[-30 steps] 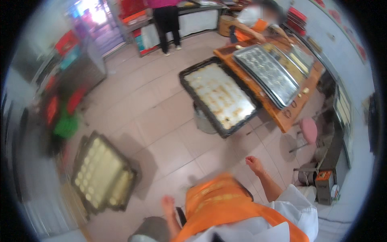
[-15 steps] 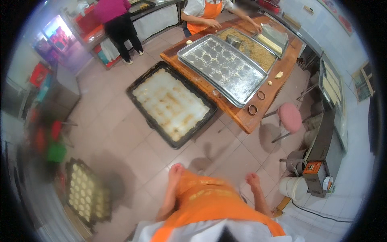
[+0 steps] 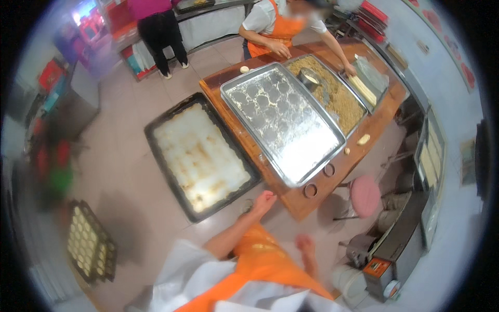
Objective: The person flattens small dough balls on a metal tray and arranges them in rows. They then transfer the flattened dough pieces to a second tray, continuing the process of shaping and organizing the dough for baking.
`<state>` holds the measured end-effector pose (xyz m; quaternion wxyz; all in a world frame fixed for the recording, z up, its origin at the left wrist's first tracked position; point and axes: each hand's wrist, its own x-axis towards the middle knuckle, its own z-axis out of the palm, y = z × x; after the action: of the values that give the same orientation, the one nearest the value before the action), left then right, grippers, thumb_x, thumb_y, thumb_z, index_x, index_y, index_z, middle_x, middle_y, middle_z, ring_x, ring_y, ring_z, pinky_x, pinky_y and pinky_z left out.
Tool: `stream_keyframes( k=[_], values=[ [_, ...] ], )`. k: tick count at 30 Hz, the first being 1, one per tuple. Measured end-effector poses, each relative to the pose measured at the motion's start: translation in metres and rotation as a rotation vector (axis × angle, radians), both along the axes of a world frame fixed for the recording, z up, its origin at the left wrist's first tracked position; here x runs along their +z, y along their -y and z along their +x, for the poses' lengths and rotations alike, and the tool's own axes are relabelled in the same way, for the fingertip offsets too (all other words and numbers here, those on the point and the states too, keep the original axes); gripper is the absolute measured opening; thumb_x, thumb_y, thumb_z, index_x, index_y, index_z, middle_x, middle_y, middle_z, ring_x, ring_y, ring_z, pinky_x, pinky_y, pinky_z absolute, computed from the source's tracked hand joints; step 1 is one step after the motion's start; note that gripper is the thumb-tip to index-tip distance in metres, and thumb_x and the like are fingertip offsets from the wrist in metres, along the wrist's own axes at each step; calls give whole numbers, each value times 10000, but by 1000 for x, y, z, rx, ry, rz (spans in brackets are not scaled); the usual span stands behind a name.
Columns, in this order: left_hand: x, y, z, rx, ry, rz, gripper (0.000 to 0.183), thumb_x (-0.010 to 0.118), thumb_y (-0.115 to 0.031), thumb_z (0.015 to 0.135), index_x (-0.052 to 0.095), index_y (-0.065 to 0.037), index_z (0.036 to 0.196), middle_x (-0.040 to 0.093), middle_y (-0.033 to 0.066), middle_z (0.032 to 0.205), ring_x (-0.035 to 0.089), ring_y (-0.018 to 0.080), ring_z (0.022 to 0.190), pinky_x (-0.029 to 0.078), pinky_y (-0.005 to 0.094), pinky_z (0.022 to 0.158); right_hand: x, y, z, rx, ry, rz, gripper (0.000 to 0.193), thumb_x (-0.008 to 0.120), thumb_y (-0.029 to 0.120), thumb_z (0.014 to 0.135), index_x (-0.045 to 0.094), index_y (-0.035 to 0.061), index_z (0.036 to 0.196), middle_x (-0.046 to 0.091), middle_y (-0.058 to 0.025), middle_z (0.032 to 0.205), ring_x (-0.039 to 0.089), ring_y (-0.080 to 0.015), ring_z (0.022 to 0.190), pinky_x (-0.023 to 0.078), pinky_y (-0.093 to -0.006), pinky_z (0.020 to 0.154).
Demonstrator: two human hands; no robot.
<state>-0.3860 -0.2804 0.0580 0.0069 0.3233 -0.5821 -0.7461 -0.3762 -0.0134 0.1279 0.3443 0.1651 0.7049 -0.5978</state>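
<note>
My left hand [image 3: 264, 202] hangs free with loosely curled fingers, holding nothing, close to the near corner of the wooden table [image 3: 300, 204] and beside the black tray of pale pastries [image 3: 200, 153]. At my side my right hand [image 3: 305, 243] is blurred and holds nothing, above the floor near a pink stool [image 3: 365, 195]. On the table lies a large empty silver baking tray [image 3: 285, 120]. Two metal ring cutters [image 3: 319, 180] sit by its near edge.
Across the table a person in an orange apron [image 3: 275, 28] works at a tray of brown crumbs [image 3: 332, 93] holding a metal bowl [image 3: 311, 79]. Another person [image 3: 158, 23] stands at the far counter. A second tray of pastries [image 3: 88, 244] is lower left. Machines [image 3: 390, 260] stand at right.
The view has swung toward the table, which is now closer and more central. My left hand has come forward near the table corner; my right hand has dropped lower.
</note>
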Motion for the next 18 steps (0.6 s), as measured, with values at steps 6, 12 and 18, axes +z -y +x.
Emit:
stream_keyframes(
  k=[6, 12, 18],
  values=[
    [-25, -22, -132, 27, 265, -34, 303, 646, -220, 829, 532, -26, 1032, 587, 67, 879, 569, 147, 699, 482, 275, 617, -21, -60, -63, -196, -4, -169, 186, 585, 178, 900, 547, 31, 1008, 600, -73, 883, 576, -149, 746, 469, -252, 624],
    [3, -44, -152, 174, 491, -235, 302, 683, -194, 752, 585, 28, 933, 628, 110, 857, 598, 196, 751, 481, 353, 667, -27, -71, -142, -137, 198, -66, 173, 583, 173, 901, 545, 38, 1004, 592, -70, 847, 570, -154, 732, 478, -271, 624],
    [46, -53, -170, 561, 339, -99, 271, 624, -131, 751, 594, 35, 964, 616, 108, 839, 568, 169, 781, 457, 328, 686, -44, -69, -301, 218, 97, -332, 125, 575, 181, 907, 547, 76, 968, 593, -36, 835, 579, -134, 734, 481, -266, 620]
  ],
)
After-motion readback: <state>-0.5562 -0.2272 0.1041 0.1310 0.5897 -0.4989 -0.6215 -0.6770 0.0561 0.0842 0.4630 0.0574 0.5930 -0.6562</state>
